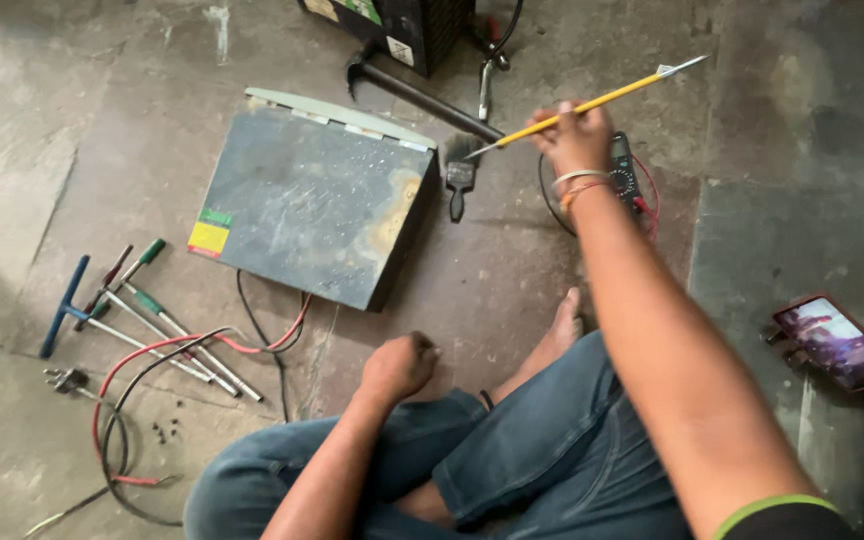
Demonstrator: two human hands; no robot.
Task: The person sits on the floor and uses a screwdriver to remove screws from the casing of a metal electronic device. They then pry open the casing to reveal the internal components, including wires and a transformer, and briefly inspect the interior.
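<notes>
A person sits cross-legged on a stained concrete floor [572, 300], in blue jeans, seen from above. The right hand [577, 135] is stretched forward and its grip is closed around a long yellow rod [592, 103], which slants up to the right and ends in a pale tip. Just behind that hand, partly hidden by the wrist, lies a dark meter [622, 170] with red and black leads. The left hand [399, 366] is curled into a fist just above the left knee; it seems to hold nothing, though the palm is out of sight. Ahead of the knees, in the middle of the floor, lies a grey battery box [312, 205] tipped on its side, with a yellow and green label at its lower left corner. A small brush [460, 170] lies just to its right, and a hammer [422, 95] lies beyond that. To the left of the box sit several T-handle wrenches [142, 310], and red and black wires [152, 380] loop from under the box across them. A phone [837, 342] lies well apart at the right.
</notes>
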